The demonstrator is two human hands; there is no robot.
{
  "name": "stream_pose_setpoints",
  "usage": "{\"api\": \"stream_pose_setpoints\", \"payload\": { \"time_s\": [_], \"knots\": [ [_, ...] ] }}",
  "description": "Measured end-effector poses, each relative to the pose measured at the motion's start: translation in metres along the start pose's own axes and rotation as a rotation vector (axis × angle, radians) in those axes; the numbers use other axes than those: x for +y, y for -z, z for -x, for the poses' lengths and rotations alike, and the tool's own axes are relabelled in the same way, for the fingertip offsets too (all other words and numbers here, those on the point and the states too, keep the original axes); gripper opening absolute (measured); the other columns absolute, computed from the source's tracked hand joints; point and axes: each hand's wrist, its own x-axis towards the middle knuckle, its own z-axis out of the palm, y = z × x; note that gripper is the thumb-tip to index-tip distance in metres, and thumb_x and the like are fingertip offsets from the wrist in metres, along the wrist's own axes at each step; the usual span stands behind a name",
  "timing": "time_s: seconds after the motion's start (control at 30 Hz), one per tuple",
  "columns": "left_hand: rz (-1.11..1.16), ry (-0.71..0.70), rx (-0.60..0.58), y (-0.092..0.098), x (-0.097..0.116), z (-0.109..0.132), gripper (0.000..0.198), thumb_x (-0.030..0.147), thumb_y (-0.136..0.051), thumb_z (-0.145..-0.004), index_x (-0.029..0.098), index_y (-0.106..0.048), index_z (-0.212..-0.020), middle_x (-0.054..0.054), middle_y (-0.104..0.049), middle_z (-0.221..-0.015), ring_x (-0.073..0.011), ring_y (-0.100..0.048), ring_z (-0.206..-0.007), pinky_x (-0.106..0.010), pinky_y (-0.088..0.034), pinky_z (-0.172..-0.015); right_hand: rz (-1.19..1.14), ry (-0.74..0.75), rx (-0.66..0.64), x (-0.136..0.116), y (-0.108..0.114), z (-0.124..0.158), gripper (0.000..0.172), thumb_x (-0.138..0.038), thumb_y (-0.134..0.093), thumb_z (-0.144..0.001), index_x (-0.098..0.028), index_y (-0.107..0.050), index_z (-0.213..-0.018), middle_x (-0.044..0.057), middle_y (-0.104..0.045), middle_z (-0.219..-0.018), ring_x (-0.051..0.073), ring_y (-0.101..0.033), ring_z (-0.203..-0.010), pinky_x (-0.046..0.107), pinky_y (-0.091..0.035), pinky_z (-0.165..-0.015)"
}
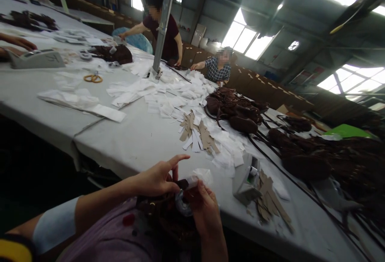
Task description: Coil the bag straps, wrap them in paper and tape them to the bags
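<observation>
Smooth grey tabletop [135, 135], papery white strips [168, 101]; left grip [159, 179] tight on dark brown piece [183, 183], right grip [207, 202] on filmy tissue [204, 176]

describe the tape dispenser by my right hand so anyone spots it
Find the long pale table. Along its near edge, past the right hand, flat tan strips lie beside the tape dispenser; it alone there is bulky and grey, with green inside.

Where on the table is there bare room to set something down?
Bare tabletop lies between the long white strip and fanned brown strips, beyond the left hand; another patch lies before the left tape dispenser. Crowded: the right, heaped with dark brown bags.
</observation>
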Motion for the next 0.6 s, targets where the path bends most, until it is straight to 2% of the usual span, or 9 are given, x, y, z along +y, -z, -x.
{"api": "stream_pose_setpoints", "payload": {
  "time_s": [0.1,0.2,0.3,0.37,0.43,0.47,0.53,0.6],
  "knots": [
    [-0.034,0.021,0.048,-0.002,0.002,-0.002,0.086,0.008,-0.063,-0.071,0.031,-0.026,-0.144,0.008,-0.051,-0.075,-0.0065,-0.056,-0.046,-0.013,-0.039,-0.041,0.091,0.046,0.011,0.004,0.004,0.000,0.029,-0.043,-0.076,-0.073,-0.016,-0.073,-0.081,0.004,-0.072,-0.078,0.014,-0.062,-0.069,0.023,-0.048,-0.061],
    [-0.016,0.047,0.075,-0.004,0.001,-0.002,0.085,0.010,-0.063,-0.071,0.031,-0.025,-0.144,0.007,-0.052,-0.076,-0.0074,-0.057,-0.045,-0.014,-0.039,-0.039,0.360,0.129,0.031,0.011,0.005,0.002,0.039,-0.051,-0.068,-0.077,-0.014,-0.073,-0.085,0.007,-0.071,-0.075,0.016,-0.062,-0.068,0.023,-0.045,-0.058],
    [0.018,0.051,0.055,-0.005,0.001,-0.002,0.086,0.010,-0.063,-0.072,0.033,-0.023,-0.145,0.007,-0.051,-0.077,-0.0076,-0.058,-0.045,-0.013,-0.039,-0.038,0.589,0.176,0.046,0.018,0.005,0.003,0.046,-0.056,-0.061,-0.080,-0.011,-0.073,-0.082,0.007,-0.069,-0.070,0.017,-0.061,-0.067,0.025,-0.046,-0.061],
    [0.029,0.041,0.053,-0.004,0.001,-0.002,0.089,0.010,-0.064,-0.071,0.035,-0.021,-0.145,0.006,-0.052,-0.082,-0.0064,-0.057,-0.045,-0.013,-0.038,-0.039,0.614,0.179,0.034,0.022,0.007,0.002,0.048,-0.057,-0.058,-0.082,-0.012,-0.073,-0.082,0.007,-0.069,-0.071,0.018,-0.061,-0.068,0.027,-0.047,-0.065],
    [0.022,0.034,0.080,-0.002,0.000,-0.003,0.088,0.013,-0.070,-0.067,0.032,-0.029,-0.142,0.005,-0.051,-0.087,-0.0056,-0.057,-0.048,-0.014,-0.039,-0.041,0.592,0.173,0.014,0.023,0.009,0.000,0.047,-0.057,-0.057,-0.083,-0.012,-0.072,-0.084,0.008,-0.070,-0.074,0.019,-0.062,-0.072,0.028,-0.047,-0.067],
    [0.015,0.038,0.095,-0.001,-0.001,-0.003,0.080,0.016,-0.074,-0.064,0.028,-0.040,-0.136,0.005,-0.051,-0.087,-0.0057,-0.057,-0.049,-0.014,-0.039,-0.043,0.587,0.173,0.013,0.023,0.009,-0.001,0.047,-0.057,-0.056,-0.083,-0.013,-0.072,-0.083,0.008,-0.070,-0.074,0.019,-0.062,-0.072,0.028,-0.047,-0.067],
    [-0.009,0.056,0.114,0.001,-0.003,-0.005,0.053,0.023,-0.078,-0.060,0.018,-0.059,-0.110,0.005,-0.052,-0.079,-0.0068,-0.056,-0.051,-0.016,-0.040,-0.044,0.602,0.188,0.026,0.020,0.009,-0.003,0.048,-0.059,-0.055,-0.083,-0.013,-0.071,-0.080,0.008,-0.070,-0.074,0.019,-0.062,-0.071,0.027,-0.047,-0.065],
    [-0.028,0.081,0.105,0.002,-0.005,-0.007,0.032,0.029,-0.078,-0.062,0.014,-0.063,-0.087,0.005,-0.054,-0.072,-0.0075,-0.054,-0.048,-0.017,-0.038,-0.043,0.646,0.216,0.041,0.016,0.007,-0.005,0.050,-0.060,-0.055,-0.082,-0.013,-0.071,-0.078,0.009,-0.069,-0.074,0.019,-0.062,-0.070,0.027,-0.046,-0.063]
  ]
}}
